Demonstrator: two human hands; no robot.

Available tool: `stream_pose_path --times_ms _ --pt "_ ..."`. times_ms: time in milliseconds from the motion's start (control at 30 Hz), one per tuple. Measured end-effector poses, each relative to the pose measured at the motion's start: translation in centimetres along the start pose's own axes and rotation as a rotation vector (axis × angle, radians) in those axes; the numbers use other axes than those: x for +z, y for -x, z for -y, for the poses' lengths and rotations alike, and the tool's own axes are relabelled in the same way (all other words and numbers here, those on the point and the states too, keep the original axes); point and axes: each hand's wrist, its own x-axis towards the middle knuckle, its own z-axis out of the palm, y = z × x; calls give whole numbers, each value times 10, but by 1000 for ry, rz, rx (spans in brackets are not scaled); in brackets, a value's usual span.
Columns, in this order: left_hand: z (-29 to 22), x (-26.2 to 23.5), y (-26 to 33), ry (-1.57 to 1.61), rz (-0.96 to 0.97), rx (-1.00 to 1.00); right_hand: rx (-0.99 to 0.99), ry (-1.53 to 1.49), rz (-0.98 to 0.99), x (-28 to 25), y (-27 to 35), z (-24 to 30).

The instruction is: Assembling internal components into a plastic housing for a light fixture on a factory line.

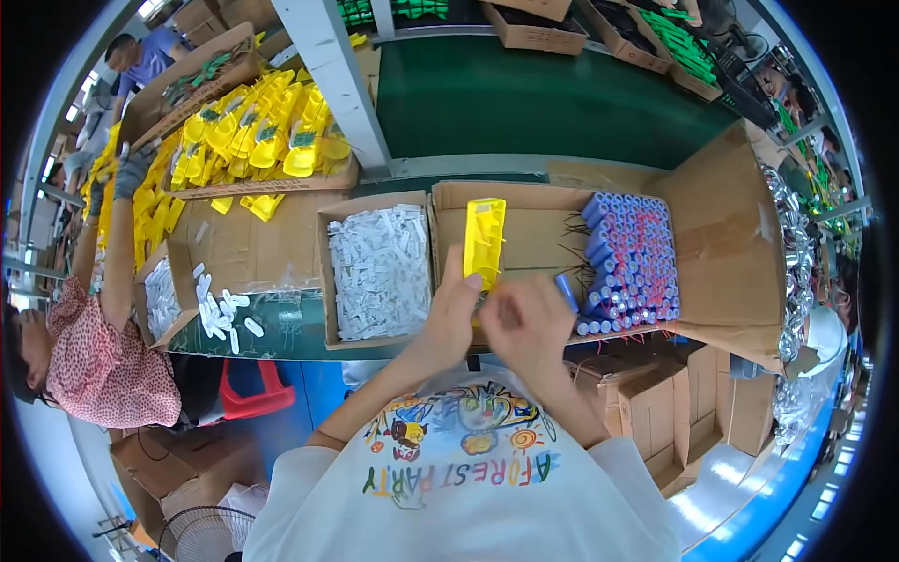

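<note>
A long yellow plastic housing [484, 234] with ribs and compartments inside is gripped in my left hand [452, 314], its far end pointing away from me. Close beside its near end is my right hand [529, 323], fingers curled and smeared by motion. One blue cylindrical battery cell [566, 292] shows at the right hand's outer edge; whether the hand holds it I cannot tell. Both hands are over the front of a cardboard box [543, 195], where many blue cells [632, 258] with red and dark wires stand packed at the right.
Small whitish plastic parts fill a box [330, 281] to the left. Yellow housings [253, 131] heap in a tray further left, where a co-worker [117, 361] reaches with gloved hands. Loose white pieces [223, 314] lie nearby. A metal post [337, 84] rises behind.
</note>
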Motion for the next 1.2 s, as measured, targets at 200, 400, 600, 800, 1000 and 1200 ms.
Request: stream_pose_path --times_ms 200,400,600,800,1000,1200 --pt "-3 -9 -4 266 68 -289 38 -53 52 12 8 -1" --pt "-8 -29 3 358 46 -292 136 -118 397 -22 -21 -40" --pt "-21 -34 12 440 187 -327 46 632 833 -29 -33 -124" --pt "-4 -29 17 606 194 -523 -560 69 322 -23 -49 -29" --pt "-12 -33 20 556 107 -501 -639 101 504 -3 -34 -19" --pt "-25 -74 41 733 95 -459 -680 52 560 27 -38 13"
